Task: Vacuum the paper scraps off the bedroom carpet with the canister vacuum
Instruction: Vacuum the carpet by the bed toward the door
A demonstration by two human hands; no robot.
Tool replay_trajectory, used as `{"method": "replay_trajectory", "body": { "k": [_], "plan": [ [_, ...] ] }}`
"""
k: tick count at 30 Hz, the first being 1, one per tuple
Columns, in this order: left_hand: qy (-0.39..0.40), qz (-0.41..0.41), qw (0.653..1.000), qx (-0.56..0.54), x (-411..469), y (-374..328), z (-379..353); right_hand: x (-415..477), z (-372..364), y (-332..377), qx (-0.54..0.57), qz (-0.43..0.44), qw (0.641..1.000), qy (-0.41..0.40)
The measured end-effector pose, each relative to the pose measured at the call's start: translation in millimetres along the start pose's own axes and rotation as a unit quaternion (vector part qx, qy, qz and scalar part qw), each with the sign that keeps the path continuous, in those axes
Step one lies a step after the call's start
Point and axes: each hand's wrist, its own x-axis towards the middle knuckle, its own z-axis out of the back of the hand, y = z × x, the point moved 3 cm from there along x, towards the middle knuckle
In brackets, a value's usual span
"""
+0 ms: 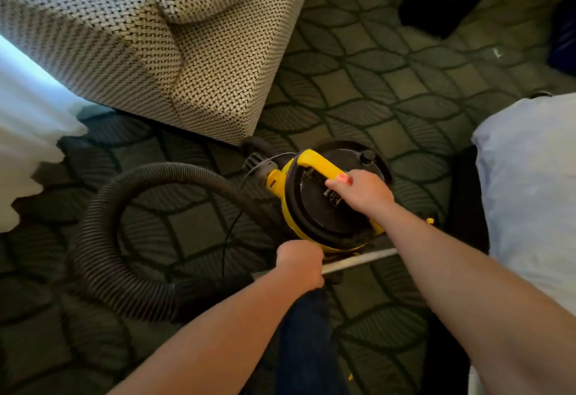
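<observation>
Right hand (363, 191) is gripping the yellow handle (313, 164) of the vacuum (324, 210), thumb lying on top. Left hand (300, 265) is holding the metal wand (361, 261), fingers (315, 262) curled tight. Vacuum is tilting, low over the carpet (389, 89) by the chair (140, 51). Hose (103, 238) is looping left. White scrap (497, 52) is lying far off.

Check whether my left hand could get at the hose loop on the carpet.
Probably yes: the hose lies just beside the left hand with nothing between, though it grips the metal wand.
</observation>
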Motion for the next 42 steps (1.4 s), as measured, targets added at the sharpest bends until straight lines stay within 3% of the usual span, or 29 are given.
{"method": "replay_trajectory", "body": {
  "k": [12,23,29,37,40,42],
  "plan": [
    [0.049,0.009,0.997,-0.065,117,-90,32,98,57,-96,-0.053,0.004,0.997,0.053],
    [0.055,0.054,0.992,-0.105,162,-108,49,147,103,-92,-0.101,0.091,0.990,0.021],
    [0.051,0.097,0.983,-0.144,189,-111,61,176,103,-112,-0.134,0.080,0.986,0.064],
    [0.061,0.104,0.975,-0.186,206,-125,61,210,123,-134,-0.183,0.092,0.978,0.028],
    [0.072,0.091,0.979,-0.167,210,-130,68,197,112,-144,-0.140,0.095,0.985,-0.022],
    [0.083,0.082,0.981,-0.156,208,-135,71,176,101,-159,-0.084,0.037,0.993,-0.080]
  ]
}}
